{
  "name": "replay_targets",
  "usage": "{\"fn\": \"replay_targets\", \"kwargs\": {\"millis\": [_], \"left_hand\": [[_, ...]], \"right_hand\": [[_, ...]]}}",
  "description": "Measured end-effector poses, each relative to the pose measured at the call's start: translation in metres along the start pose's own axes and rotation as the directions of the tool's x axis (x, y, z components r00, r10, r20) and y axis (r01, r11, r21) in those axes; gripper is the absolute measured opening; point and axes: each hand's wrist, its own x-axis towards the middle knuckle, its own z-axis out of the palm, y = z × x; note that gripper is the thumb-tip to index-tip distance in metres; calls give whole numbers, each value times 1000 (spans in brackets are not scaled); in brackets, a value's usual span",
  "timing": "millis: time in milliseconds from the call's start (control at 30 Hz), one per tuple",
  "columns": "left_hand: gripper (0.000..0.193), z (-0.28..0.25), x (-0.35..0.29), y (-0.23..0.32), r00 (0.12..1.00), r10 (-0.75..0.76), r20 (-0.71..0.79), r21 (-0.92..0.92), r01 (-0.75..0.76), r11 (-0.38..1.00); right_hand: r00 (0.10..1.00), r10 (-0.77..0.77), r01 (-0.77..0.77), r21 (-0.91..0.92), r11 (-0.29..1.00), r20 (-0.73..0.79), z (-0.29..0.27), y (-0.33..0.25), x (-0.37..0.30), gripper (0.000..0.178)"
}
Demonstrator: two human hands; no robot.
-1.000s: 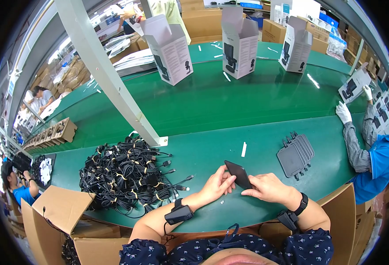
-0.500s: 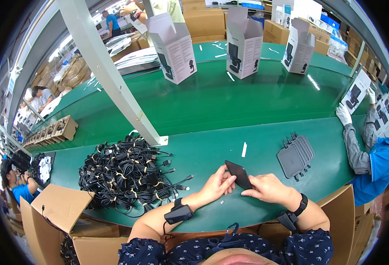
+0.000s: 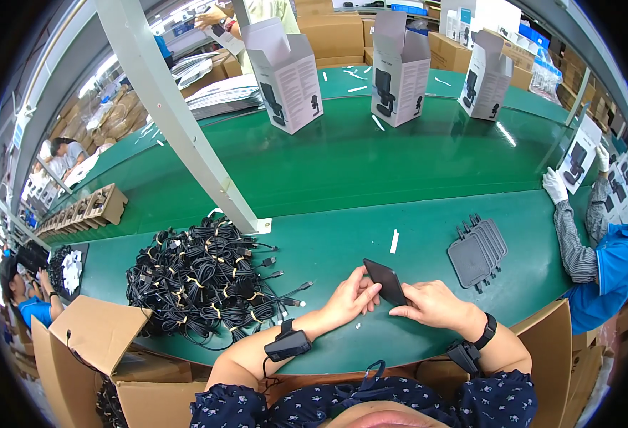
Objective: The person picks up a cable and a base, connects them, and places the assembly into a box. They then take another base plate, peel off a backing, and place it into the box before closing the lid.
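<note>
Between my hands, above the near edge of the green worktop, a flat dark rectangular plate (image 3: 385, 281) with rounded corners is held at a tilt. My right hand (image 3: 431, 303) grips its right edge, thumb below and fingers behind. My left hand (image 3: 355, 294) is closed at its left edge, fingers curled and thumb against it. Right of my hands lies an overlapping stack of grey plates (image 3: 476, 251) with small tabs. To my left is a large heap of black cables (image 3: 203, 282), coiled and tied with pale bands, several plugs poking toward my left hand.
Open white printed boxes (image 3: 290, 89) stand on the green conveyor (image 3: 342, 160) ahead. A metal post (image 3: 178, 128) rises behind the cables. Cardboard cartons (image 3: 103, 328) flank me. At right, a co-worker's gloved hand (image 3: 555, 185) steadies a box. A white strip (image 3: 394, 241) lies on the worktop.
The white boxes on the conveyor have shifted slightly to the right. The co-worker's box at the right has tilted a little. My hands and the dark plate look the same.
</note>
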Motion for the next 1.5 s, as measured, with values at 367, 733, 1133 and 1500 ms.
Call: {"fn": "replay_targets", "kwargs": {"millis": [367, 733, 1133, 1500], "left_hand": [[38, 0, 0, 2, 1000, 3, 1, 0, -3, 1000], [39, 0, -1, 4, 1000, -7, 2, 9, 7, 1000], [39, 1, -1, 4, 1000, -5, 7, 10, 5, 1000], [39, 0, -1, 2, 1000, -11, 5, 1, 11, 1000]], "right_hand": [[1000, -5, 5, 1, 1000, -6, -1, 0, 1, 39], [1000, -13, 13, -3, 1000, -8, 0, 0, 0, 39], [999, -30, 29, -13, 999, -32, 1, 1, -2, 39], [1000, -23, 23, -8, 1000, -14, 1, 0, 0, 39]]}}
